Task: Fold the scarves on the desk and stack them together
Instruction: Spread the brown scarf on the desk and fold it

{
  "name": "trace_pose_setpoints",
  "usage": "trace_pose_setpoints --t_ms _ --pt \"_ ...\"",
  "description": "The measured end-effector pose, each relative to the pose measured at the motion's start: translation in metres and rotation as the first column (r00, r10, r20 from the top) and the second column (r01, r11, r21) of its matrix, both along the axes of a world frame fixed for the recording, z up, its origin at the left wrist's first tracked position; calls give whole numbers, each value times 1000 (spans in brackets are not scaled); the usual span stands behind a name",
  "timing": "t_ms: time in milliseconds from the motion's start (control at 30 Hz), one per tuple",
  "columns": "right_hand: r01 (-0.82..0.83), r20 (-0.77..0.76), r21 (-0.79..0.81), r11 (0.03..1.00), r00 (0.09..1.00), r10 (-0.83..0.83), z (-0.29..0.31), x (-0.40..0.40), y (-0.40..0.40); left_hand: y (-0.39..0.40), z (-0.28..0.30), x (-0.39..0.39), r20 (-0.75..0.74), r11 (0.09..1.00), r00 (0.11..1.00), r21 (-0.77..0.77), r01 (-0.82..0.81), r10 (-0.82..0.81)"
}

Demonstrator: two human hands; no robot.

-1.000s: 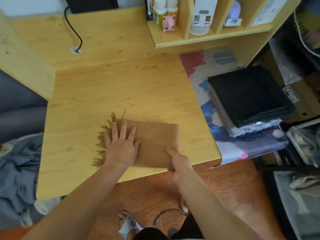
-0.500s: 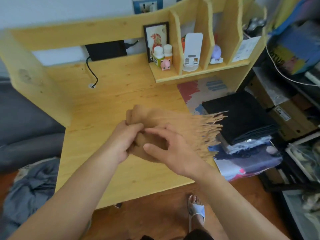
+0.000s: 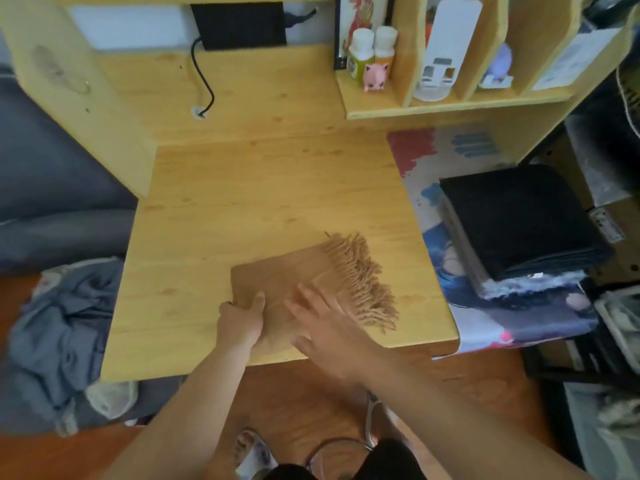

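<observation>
Home room: wooden desk point(image 3: 263, 188), trinket shelf point(image 3: 450, 105)

left hand point(image 3: 241, 323) pinching, right hand point(image 3: 329, 332) flat

No readable text anywhere.
The bottles point(image 3: 360, 60), the paper point(image 3: 568, 64) on the shelf point(image 3: 450, 105) and the box label point(image 3: 607, 226) carry print too blurred to make out.

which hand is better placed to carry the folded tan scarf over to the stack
Probably the right hand: it lies flat on the tan scarf on the side toward the stack of folded scarves. The left hand grips the scarf's far-side edge.
</observation>
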State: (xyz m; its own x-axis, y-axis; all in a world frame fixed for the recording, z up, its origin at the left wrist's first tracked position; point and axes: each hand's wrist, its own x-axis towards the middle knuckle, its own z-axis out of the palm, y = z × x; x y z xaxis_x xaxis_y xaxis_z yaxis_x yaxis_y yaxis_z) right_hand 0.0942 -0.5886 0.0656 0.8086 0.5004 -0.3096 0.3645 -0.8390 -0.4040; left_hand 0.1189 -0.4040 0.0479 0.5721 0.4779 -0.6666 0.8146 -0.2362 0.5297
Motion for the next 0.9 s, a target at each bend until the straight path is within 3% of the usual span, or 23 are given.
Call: trace_pose_setpoints --t_ms 100,167,233,367,433,467,533,633,700,800,900 --pt "66 -2 -129 989 998 -67 -36 20 -13 -1 -3 3 -3 999 1000 -33 -29 29" --pt "221 -114 -210 952 962 -248 -53 30 -31 2 1 3 -79 959 984 -225 -172 158" --pt "266 -101 -223 938 950 -294 -55 24 -43 -2 17 2 -147 866 960 -415 -279 238" --pt "135 -4 -11 991 991 -135 -22 -11 -53 -27 66 17 -92 787 976 -579 -214 197" --pt "231 30 133 964 971 -237 -19 -25 -52 -49 98 33 -22 814 993 -571 -106 114" --pt "346 55 247 905 928 -370 -18 -26 -52 -62 113 40 10 827 999 -561 -36 50" --pt "533 44 512 674 767 -640 -9 -15 -56 -93 148 56 59 831 997 -551 80 -57" --pt "549 -64 760 348 596 -801 41 8 -79 -143 202 83 116 801 987 -579 155 -107" --pt "517 -65 822 237 500 -864 82 19 -123 -183 240 102 158 750 983 -637 177 -98" --pt "495 19 831 253 429 -903 144 42 -219 -251 289 130 275 664 958 -701 258 -81" --pt "495 241 765 412 372 -896 207 68 -320 -319 326 147 367 558 927 -756 342 -70"
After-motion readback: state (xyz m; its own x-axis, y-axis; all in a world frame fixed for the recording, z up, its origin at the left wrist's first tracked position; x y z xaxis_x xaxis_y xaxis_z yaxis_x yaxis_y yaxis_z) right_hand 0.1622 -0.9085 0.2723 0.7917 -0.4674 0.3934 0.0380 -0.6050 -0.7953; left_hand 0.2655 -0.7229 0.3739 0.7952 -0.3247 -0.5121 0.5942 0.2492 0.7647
